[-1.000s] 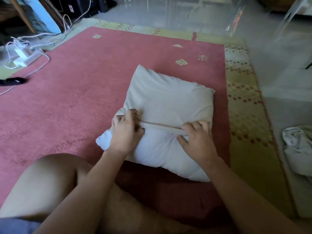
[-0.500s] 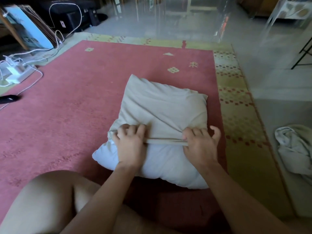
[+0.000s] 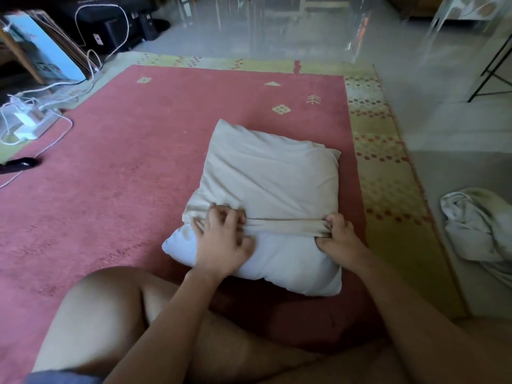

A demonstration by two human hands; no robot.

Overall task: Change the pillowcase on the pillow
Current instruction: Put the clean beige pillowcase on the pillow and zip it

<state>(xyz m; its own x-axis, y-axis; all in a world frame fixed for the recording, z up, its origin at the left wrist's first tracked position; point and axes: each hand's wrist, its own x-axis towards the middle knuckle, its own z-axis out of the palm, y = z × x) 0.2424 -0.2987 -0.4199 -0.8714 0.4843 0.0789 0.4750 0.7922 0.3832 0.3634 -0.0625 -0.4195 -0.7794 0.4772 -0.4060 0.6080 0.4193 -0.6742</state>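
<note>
A white pillow (image 3: 288, 263) lies on the pink rug, its far part covered by a beige pillowcase (image 3: 266, 176). The case's open hem (image 3: 288, 227) stretches as a band across the pillow's middle. My left hand (image 3: 221, 242) is on the hem's left end with its fingers curled into the cloth. At the hem's right end, my right hand (image 3: 342, 235) pinches the band. The near third of the pillow is bare.
The pink rug (image 3: 124, 167) has a yellow patterned border (image 3: 388, 176). A crumpled white cloth (image 3: 479, 225) lies on the floor at right. A power strip with chargers and white cables (image 3: 30, 120) sits at far left. My bare knee (image 3: 105, 314) is at the front.
The pillowcase hem has come nearer to me along the pillow, covering more of it. My right hand has slid outward to the pillow's right edge. The view has tilted up slightly.
</note>
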